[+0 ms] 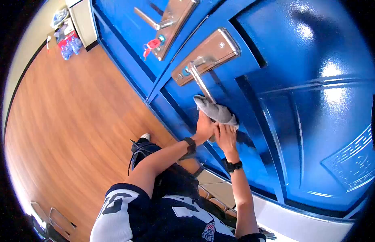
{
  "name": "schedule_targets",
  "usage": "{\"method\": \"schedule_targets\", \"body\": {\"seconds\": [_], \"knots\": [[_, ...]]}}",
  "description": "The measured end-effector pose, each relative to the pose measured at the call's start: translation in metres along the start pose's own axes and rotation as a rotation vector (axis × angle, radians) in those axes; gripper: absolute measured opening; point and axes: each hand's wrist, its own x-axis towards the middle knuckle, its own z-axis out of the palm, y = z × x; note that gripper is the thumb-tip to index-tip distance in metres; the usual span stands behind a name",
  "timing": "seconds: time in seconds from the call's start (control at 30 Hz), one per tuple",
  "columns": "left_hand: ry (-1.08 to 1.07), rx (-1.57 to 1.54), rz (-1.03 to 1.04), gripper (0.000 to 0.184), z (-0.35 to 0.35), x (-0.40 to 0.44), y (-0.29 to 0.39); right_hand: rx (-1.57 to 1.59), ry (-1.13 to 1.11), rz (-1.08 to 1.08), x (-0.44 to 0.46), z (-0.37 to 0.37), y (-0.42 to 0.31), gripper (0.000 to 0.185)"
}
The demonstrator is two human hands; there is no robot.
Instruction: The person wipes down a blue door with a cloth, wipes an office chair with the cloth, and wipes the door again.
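Note:
A grey cloth (216, 111), bunched into a long roll, lies just below the end of a silver door handle (203, 84) on a blue double door. My left hand (205, 126) is at the cloth's lower left side, its fingers closed and partly hidden by it. Beside it, my right hand (226, 138) has its fingers bent together at the cloth's lower edge. The two hands touch. Each wrist wears a black band.
The other blue door leaf has a second handle (146, 18) and a red-tagged key (150, 47) in its lock. Wooden floor (74, 133) stretches left. Blue-wrapped items (70, 47) stand by the far wall, and metal-framed chairs (58, 220) at lower left.

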Motion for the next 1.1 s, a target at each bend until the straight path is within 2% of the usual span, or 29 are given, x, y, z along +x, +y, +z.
{"method": "schedule_targets", "body": {"seconds": [0.07, 0.13, 0.23, 0.27, 0.37, 0.4, 0.5, 0.53, 0.63, 0.7, 0.77, 0.8, 0.87, 0.9, 0.97, 1.0, 1.1], "knots": [[-0.011, -0.125, -0.070, 0.053, -0.008, 0.007, 0.013, 0.017, 0.185, -0.017, 0.024, 0.006, -0.010, 0.025], [-0.044, -0.213, -0.119, 0.042, -0.011, 0.017, -0.007, -0.029, 0.129, -0.015, 0.039, 0.018, -0.014, 0.023], [-0.064, -0.159, -0.222, 0.045, -0.024, 0.032, -0.044, -0.001, 0.006, -0.012, 0.060, 0.036, -0.029, 0.025], [-0.082, -0.097, -0.166, 0.049, -0.025, 0.035, -0.071, 0.015, -0.062, -0.015, 0.068, 0.042, -0.033, 0.025], [-0.187, -0.280, -0.311, 0.051, -0.026, 0.049, -0.133, 0.010, -0.149, -0.022, 0.069, 0.065, -0.032, 0.029], [-0.253, -0.358, -0.366, 0.050, -0.049, 0.051, -0.102, 0.000, -0.149, -0.031, 0.068, 0.071, -0.033, 0.030], [0.032, -0.685, -0.326, 0.048, -0.063, 0.048, -0.102, -0.025, -0.236, -0.063, 0.066, 0.090, -0.034, 0.034], [0.014, -0.740, -0.577, 0.048, -0.075, 0.053, -0.102, -0.043, -0.273, -0.080, 0.068, 0.097, -0.033, 0.035], [-0.020, -0.849, -0.668, 0.047, -0.107, 0.076, -0.144, -0.069, -0.353, -0.107, 0.075, 0.112, -0.038, 0.041], [-0.085, -0.903, -0.527, 0.042, -0.120, 0.084, -0.139, -0.081, -0.364, -0.177, 0.088, 0.123, -0.043, 0.045], [-0.061, -0.859, -0.623, 0.041, -0.127, 0.094, -0.122, -0.093, -0.313, -0.179, 0.102, 0.135, -0.051, 0.048], [-0.003, -0.858, -0.584, 0.039, -0.118, 0.102, -0.135, -0.109, -0.287, -0.175, 0.108, 0.137, -0.055, 0.049], [-0.054, -0.895, -0.564, 0.040, -0.133, 0.103, -0.098, -0.191, -0.185, -0.203, 0.118, 0.137, -0.065, 0.051], [-0.074, -0.878, -0.559, 0.041, -0.135, 0.102, -0.092, -0.129, -0.204, -0.157, 0.123, 0.133, -0.069, 0.051], [-0.093, -0.982, -0.423, 0.044, -0.132, 0.100, -0.084, -0.005, -0.249, -0.057, 0.136, 0.120, -0.079, 0.052], [-0.153, -1.028, -0.438, 0.047, -0.141, 0.096, -0.054, 0.033, -0.367, 0.067, 0.147, 0.096, -0.094, 0.053], [-0.174, -0.943, -0.402, 0.048, -0.143, 0.098, -0.039, -0.014, -0.167, -0.087, 0.144, 0.114, -0.082, 0.056]]}}
